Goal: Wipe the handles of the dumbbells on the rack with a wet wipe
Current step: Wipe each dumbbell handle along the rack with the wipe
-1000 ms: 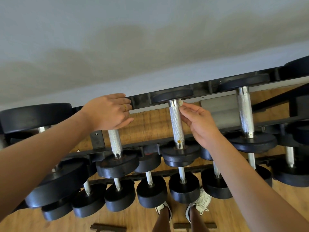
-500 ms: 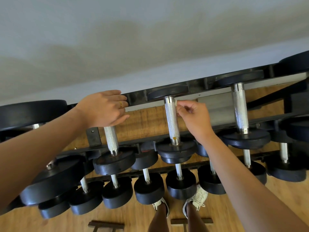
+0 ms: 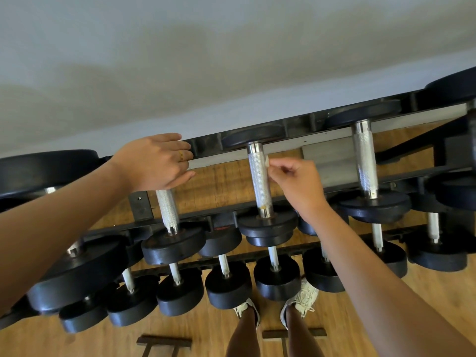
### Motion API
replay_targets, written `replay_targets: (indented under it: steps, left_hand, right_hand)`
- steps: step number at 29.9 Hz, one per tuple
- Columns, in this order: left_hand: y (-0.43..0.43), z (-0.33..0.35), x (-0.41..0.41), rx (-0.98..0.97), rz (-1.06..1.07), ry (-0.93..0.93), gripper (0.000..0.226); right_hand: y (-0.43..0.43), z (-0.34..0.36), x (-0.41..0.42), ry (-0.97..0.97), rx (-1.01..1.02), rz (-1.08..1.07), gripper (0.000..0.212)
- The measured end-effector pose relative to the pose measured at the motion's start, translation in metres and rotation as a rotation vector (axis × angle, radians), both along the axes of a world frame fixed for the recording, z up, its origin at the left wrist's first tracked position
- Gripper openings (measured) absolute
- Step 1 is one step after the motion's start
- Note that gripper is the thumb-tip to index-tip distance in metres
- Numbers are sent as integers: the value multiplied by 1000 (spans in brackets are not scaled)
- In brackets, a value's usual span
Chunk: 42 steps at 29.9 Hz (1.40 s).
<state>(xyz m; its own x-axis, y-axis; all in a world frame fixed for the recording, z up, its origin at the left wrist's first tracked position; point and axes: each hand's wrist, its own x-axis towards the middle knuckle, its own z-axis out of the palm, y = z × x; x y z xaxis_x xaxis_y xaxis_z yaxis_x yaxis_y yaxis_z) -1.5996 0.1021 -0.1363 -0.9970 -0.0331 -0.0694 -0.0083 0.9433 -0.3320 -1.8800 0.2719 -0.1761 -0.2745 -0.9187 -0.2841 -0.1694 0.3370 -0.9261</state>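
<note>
At the middle handle's (image 3: pixel 258 181) edge, right hand (image 3: pixel 301 188) pinches wipe (image 3: pixel 267 161); left hand (image 3: pixel 154 163) rests flat nearby.

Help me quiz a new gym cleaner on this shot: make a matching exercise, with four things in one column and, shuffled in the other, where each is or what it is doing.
Column one
1. left hand
2. right hand
3. wet wipe
4. white shoes

Column two
A. on the wooden floor below the rack
B. against the middle knurled handle, near its far end
C. pinching the wipe
D. laid over the far end of the next dumbbell to the left, fingers straight

Pairs: 1-D, 2-C, 3-B, 4-A
</note>
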Motion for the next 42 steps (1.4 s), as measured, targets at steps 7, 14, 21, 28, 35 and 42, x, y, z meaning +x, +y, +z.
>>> replay_targets:
  steps: [7, 14, 21, 28, 35, 42]
  left_hand:
    - [2, 0, 0, 24, 26, 3, 53]
    - [7, 4, 0, 53, 133, 35, 50]
    - [12, 1, 12, 19, 144, 87, 40]
    - [15, -1, 11, 17, 164, 101, 40]
    - [14, -1, 10, 16, 156, 117, 42]
    - [14, -4, 11, 18, 151, 132, 45]
  right_hand:
    - [-8, 1, 0, -35, -47, -34, 22]
    - [3, 3, 2, 21, -46, -14, 20]
    - [29, 0, 4, 56, 27, 8, 20]
    - [-15, 9, 3, 87, -52, -41, 19]
    - [50, 10, 11, 159, 114, 70, 20]
    - [16, 15, 10, 110, 30, -76, 19]
